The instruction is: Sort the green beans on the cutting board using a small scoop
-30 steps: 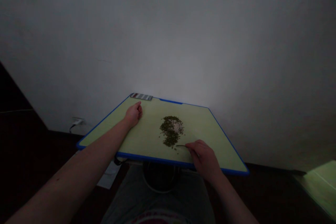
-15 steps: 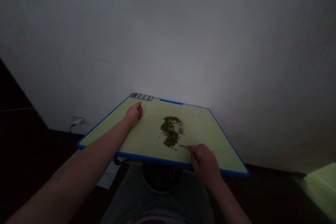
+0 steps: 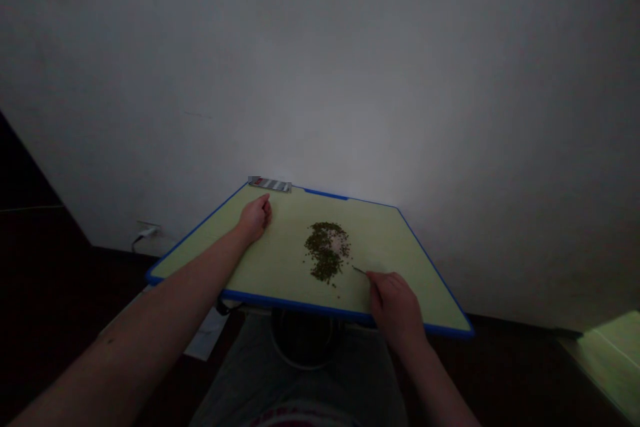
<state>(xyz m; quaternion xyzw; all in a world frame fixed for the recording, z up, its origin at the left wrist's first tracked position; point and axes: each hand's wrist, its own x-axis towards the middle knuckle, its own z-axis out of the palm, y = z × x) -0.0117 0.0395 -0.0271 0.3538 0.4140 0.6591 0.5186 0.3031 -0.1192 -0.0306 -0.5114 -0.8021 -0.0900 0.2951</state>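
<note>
A heap of small green beans or grains [image 3: 326,261] lies on a pale yellow-green board with a blue rim [image 3: 285,273], mixed at its right side with paler, pinkish-white grains [image 3: 338,242]. My right hand [image 3: 396,303] pinches a thin, slender tool [image 3: 360,270], which looks like tweezers. Its tip is just right of the heap, apart from the main pile. On the left part of the board rests my left hand [image 3: 256,219], fingers curled closed, with nothing visible in them.
At the board's far left corner lies a phone-like flat object [image 3: 273,185]. Below the near edge, a round pot or bowl [image 3: 306,365] sits between my legs. A pale wall [image 3: 340,93] stands right behind the board. A plug [image 3: 147,232] sits in a wall socket at left.
My right hand has shifted slightly right with the thin tool, whose tip has drawn away from the heap's lower edge. My left hand has stayed in place.
</note>
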